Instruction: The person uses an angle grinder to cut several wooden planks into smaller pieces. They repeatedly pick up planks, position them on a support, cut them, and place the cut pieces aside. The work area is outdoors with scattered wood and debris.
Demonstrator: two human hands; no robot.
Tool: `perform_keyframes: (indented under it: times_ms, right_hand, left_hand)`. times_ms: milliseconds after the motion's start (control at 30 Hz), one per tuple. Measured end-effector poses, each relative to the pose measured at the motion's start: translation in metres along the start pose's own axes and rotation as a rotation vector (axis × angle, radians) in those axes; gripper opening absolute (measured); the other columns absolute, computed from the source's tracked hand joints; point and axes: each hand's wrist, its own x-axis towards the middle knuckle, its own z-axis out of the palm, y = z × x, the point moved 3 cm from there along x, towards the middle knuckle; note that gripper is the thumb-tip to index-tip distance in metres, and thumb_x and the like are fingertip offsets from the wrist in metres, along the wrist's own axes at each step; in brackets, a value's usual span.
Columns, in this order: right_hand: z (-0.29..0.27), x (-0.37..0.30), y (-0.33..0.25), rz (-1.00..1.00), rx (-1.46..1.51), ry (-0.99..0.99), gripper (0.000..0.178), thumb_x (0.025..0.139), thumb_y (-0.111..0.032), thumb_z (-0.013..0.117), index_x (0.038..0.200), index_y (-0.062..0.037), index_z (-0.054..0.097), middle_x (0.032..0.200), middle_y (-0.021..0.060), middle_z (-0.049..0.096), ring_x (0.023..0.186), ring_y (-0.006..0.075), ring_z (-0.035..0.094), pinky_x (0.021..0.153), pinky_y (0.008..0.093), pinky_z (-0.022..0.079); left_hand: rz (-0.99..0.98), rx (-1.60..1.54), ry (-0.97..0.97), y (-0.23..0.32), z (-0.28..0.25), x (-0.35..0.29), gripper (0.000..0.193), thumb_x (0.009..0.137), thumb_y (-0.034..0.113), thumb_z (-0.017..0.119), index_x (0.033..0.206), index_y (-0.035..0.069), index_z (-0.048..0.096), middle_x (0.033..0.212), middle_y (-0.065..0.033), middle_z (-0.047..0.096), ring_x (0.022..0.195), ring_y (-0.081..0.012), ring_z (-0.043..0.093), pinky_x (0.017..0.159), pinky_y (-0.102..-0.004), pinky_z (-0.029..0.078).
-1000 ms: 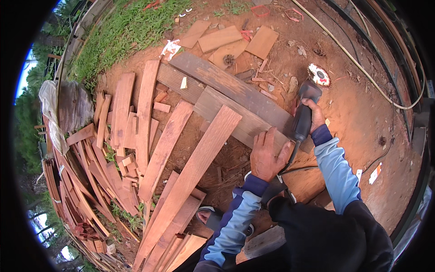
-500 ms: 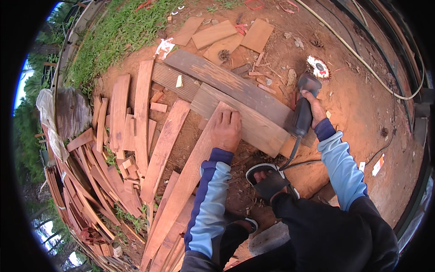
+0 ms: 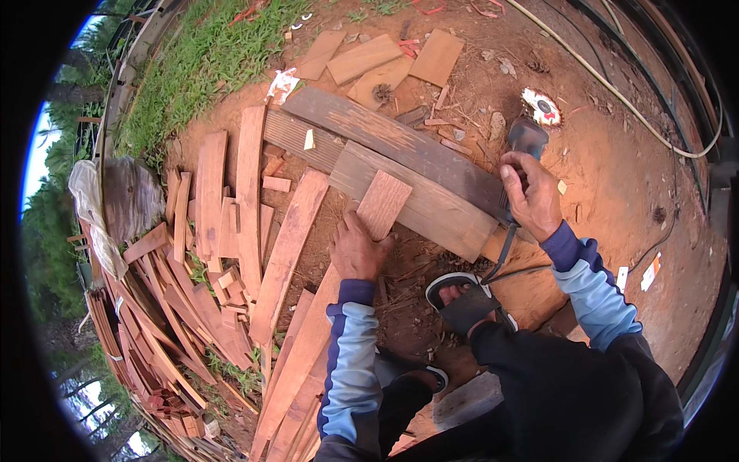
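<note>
A long reddish plank (image 3: 306, 354) slants up from the lower left, its far end resting over weathered grey-brown boards (image 3: 416, 202). My left hand (image 3: 359, 246) is wrapped round that plank a little below its far end. Just off a dark corded power tool (image 3: 528, 138), my right hand (image 3: 533, 194) hangs with loosely bent fingers and nothing seen in it. The tool lies across the right end of the boards and is partly hidden behind this hand. Beyond it on the soil lies a white and red toothed saw blade (image 3: 541, 107).
Many reddish planks (image 3: 212, 200) and offcuts are strewn on the left. Short board pieces (image 3: 436, 58) lie at the far side. The tool's cord (image 3: 504, 254) runs past my sandalled foot (image 3: 466, 300). A pale hose (image 3: 600, 77) curves along the right.
My right hand has let go of the power tool and lifted off it. My left hand has slid back along the plank, leaving its far end bare.
</note>
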Motion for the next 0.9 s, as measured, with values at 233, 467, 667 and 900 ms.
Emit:
perform_keyframes:
  times_ms: [233, 467, 667, 900]
  right_hand:
    - [0.093, -0.006, -0.021, -0.105, 0.16, -0.288, 0.031, 0.098, -0.026, 0.054, 0.107, 0.0035, 0.06, 0.083, 0.0211, 0.064, 0.079, 0.0334, 0.065, 0.073, 0.0409, 0.05]
    - [0.09, -0.004, -0.047, 0.001, 0.593, -0.469, 0.038, 0.1, -0.034, 0.056, 0.092, 0.0027, 0.061, 0.069, 0.0109, 0.059, 0.065, 0.0153, 0.06, 0.058, 0.03, 0.047]
    - [0.093, -0.015, -0.053, 0.105, 1.045, -0.483, 0.03, 0.1, -0.029, 0.058, 0.091, -0.001, 0.064, 0.07, 0.0013, 0.061, 0.064, 0.0076, 0.056, 0.058, 0.0238, 0.045]
    - [0.071, -0.018, -0.044, 0.04, 0.958, -0.561, 0.025, 0.097, -0.021, 0.062, 0.099, 0.0044, 0.063, 0.081, 0.0079, 0.065, 0.069, 0.014, 0.062, 0.064, 0.0275, 0.05]
  left_hand:
    - [0.113, -0.316, -0.298, 0.01, -0.044, -0.001, 0.063, 0.063, 0.025, 0.076, 0.113, -0.005, 0.053, 0.087, -0.0264, 0.064, 0.081, -0.0403, 0.066, 0.072, -0.0438, 0.052]
    - [0.121, -0.525, -0.333, 0.01, -0.09, -0.01, 0.065, 0.06, 0.021, 0.075, 0.115, -0.007, 0.056, 0.078, -0.0241, 0.063, 0.076, -0.0359, 0.068, 0.069, -0.0392, 0.052]
    - [0.14, -0.451, -0.293, 0.023, -0.103, -0.02, 0.07, 0.059, 0.019, 0.076, 0.12, -0.006, 0.053, 0.08, -0.0244, 0.064, 0.076, -0.0366, 0.068, 0.069, -0.0395, 0.053]
    - [0.115, -0.41, -0.269, 0.029, -0.106, -0.034, 0.072, 0.056, 0.021, 0.08, 0.119, -0.002, 0.052, 0.084, -0.0247, 0.065, 0.082, -0.0408, 0.067, 0.072, -0.042, 0.053]
